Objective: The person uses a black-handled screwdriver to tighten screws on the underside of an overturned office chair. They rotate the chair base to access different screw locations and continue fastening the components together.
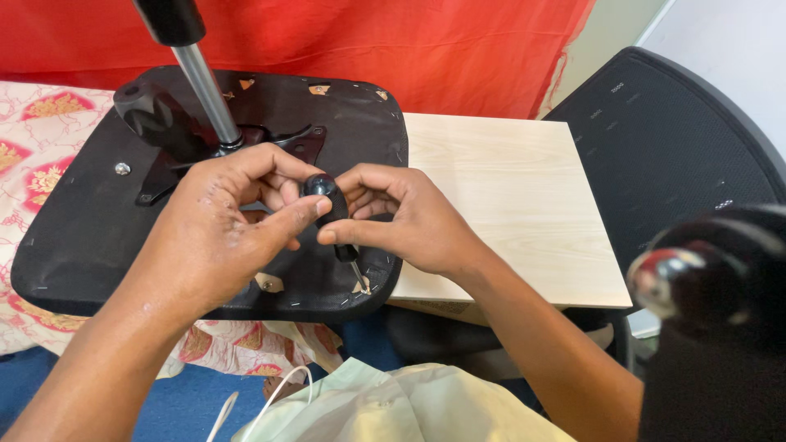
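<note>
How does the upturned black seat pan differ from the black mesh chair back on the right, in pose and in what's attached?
The upturned black seat pan lies flat, underside up, on the patterned cloth and wooden board; the black mesh chair back stands off to the side, beyond the board. The seat pan carries a metal bracket and chrome gas cylinder; no hardware shows on the chair back. Both hands grip a black-handled screwdriver at the seat pan; neither touches the chair back. Both are black.
</note>
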